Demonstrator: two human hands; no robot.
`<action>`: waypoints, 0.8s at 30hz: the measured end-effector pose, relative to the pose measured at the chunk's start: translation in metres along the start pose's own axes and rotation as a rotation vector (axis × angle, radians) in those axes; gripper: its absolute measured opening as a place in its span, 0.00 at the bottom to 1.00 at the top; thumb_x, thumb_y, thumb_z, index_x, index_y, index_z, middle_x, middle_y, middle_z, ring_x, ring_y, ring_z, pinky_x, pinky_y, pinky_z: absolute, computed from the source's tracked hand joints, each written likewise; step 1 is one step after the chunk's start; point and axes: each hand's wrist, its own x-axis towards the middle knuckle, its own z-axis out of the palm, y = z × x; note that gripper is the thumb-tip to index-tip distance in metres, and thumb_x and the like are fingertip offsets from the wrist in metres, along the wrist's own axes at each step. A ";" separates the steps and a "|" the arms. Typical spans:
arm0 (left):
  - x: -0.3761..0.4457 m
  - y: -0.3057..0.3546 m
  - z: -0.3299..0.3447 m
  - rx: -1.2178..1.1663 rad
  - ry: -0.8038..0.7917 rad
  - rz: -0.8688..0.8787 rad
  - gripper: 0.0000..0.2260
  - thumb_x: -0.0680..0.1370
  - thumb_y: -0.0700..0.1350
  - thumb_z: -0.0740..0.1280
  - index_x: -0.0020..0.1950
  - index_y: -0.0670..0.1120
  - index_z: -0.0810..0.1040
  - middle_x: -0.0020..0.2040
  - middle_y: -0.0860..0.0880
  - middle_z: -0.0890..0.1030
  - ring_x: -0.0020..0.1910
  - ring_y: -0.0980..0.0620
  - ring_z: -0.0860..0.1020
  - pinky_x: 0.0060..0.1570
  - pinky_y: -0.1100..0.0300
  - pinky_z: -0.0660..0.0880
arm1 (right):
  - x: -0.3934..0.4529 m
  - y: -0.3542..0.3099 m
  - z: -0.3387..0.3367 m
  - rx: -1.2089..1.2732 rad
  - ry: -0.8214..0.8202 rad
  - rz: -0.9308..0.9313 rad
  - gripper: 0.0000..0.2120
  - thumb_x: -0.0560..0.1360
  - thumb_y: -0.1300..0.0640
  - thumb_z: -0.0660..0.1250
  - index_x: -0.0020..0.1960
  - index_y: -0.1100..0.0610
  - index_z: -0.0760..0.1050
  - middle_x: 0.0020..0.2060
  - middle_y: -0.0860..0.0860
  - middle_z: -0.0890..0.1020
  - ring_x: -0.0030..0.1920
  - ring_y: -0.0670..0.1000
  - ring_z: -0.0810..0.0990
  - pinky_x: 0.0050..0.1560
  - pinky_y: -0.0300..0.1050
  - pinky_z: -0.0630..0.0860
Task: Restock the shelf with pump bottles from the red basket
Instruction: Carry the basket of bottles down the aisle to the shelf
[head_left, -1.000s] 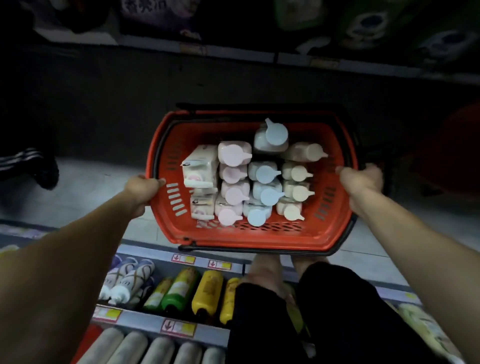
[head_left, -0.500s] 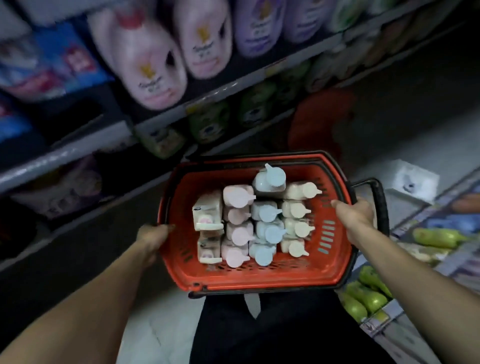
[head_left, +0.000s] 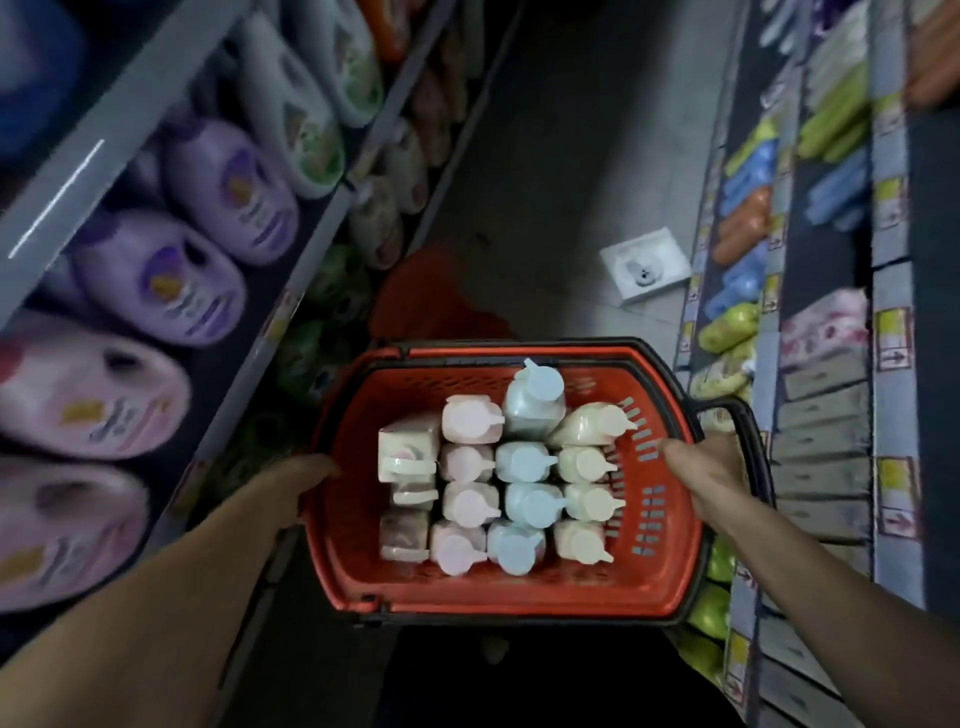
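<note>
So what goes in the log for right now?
stage: carrying | left hand: grips red basket | right hand: grips basket | pump bottles: all inside

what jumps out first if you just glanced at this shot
The red basket at centre, packed with pastel pump bottles in pink, blue and cream rows. The left hand and right hand grip its sides. Big purple jugs fill the left shelf.

The red basket (head_left: 670, 561) sits level in the aisle between two shelves. Inside stand upright pump bottles (head_left: 524, 501), packed in pink, blue and cream rows.
</note>
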 end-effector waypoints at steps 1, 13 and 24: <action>0.005 0.018 0.008 0.018 -0.013 0.006 0.06 0.82 0.33 0.61 0.57 0.38 0.75 0.44 0.37 0.80 0.40 0.39 0.78 0.30 0.54 0.80 | 0.007 -0.002 -0.005 0.018 0.017 0.027 0.18 0.70 0.58 0.75 0.58 0.62 0.79 0.50 0.61 0.85 0.45 0.61 0.86 0.47 0.62 0.85; 0.039 0.231 0.107 0.448 -0.137 0.190 0.06 0.81 0.37 0.67 0.57 0.40 0.78 0.42 0.42 0.86 0.36 0.48 0.83 0.39 0.53 0.82 | 0.029 -0.028 -0.059 0.300 0.390 0.291 0.20 0.69 0.59 0.75 0.60 0.64 0.80 0.56 0.63 0.84 0.52 0.61 0.84 0.46 0.45 0.74; 0.022 0.417 0.248 0.766 -0.075 0.416 0.03 0.78 0.37 0.71 0.50 0.42 0.78 0.38 0.44 0.79 0.23 0.49 0.80 0.26 0.59 0.77 | 0.079 -0.040 -0.078 0.643 0.431 0.569 0.25 0.64 0.57 0.77 0.59 0.63 0.82 0.52 0.61 0.86 0.46 0.59 0.86 0.45 0.51 0.82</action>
